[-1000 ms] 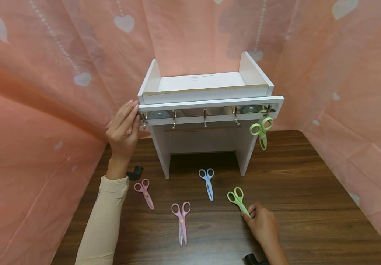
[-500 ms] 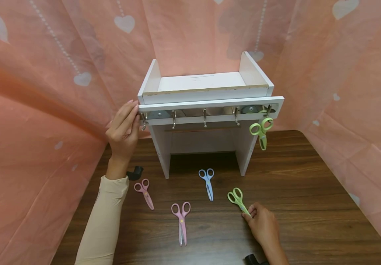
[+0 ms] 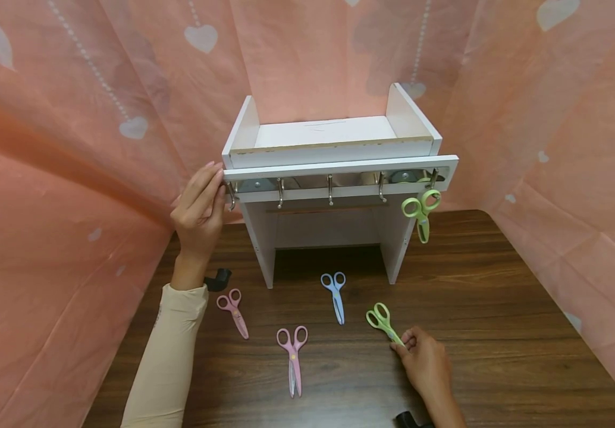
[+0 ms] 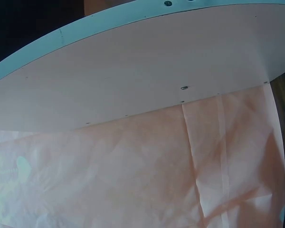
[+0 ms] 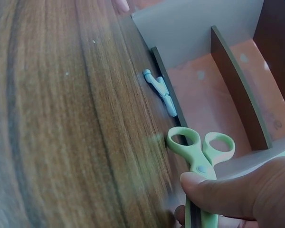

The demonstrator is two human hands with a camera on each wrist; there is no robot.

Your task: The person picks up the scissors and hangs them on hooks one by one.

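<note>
My right hand [image 3: 426, 364] pinches the blade end of green scissors [image 3: 380, 318], handles pointing away; in the right wrist view, the thumb of my right hand [image 5: 228, 194] lies across the green scissors [image 5: 200, 164] below their pivot. My left hand [image 3: 198, 208] grips the left end of the white hook rail [image 3: 307, 191] on the white shelf unit. Another green pair of scissors [image 3: 423, 215] hangs from the rail's rightmost hook. The left wrist view shows the unit's side panel [image 4: 133, 76] but not my left hand.
Blue scissors [image 3: 335, 297] lie before the shelf unit. Pink scissors [image 3: 294, 361] lie nearer the front, and another pink pair [image 3: 234, 312] lies below my left wrist. Pink cloth [image 3: 72, 238] surrounds the wooden table [image 3: 479, 285]. The other four-hook span bears nothing hanging.
The green scissors in my right hand have shifted very slightly, and the hanging green pair has swung a touch leftward. My left hand has stayed in place.
</note>
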